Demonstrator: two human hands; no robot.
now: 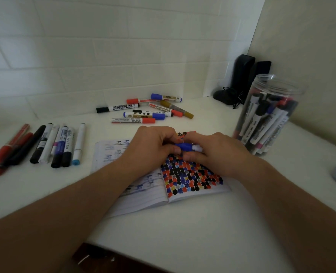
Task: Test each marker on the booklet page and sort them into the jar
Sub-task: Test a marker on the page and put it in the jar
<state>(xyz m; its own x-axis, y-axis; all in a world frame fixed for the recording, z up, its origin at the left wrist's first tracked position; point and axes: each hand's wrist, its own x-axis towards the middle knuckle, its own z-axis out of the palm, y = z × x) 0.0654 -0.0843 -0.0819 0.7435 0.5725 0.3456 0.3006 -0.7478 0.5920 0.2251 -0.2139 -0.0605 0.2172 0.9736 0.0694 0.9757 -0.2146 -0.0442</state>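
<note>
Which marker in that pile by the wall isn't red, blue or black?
The gold marker, at the pile's right edge. Its cap and body are mustard-gold; the others there have red, blue or black caps.

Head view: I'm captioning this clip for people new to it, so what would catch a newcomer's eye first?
Probably the booklet in the middle, its right page packed with black, red and blue test marks. Just above that page, the left hand and right hand both grip a blue marker. To the right stands a clear jar full of markers, and loose markers lie in a row at left and a pile behind.
</note>
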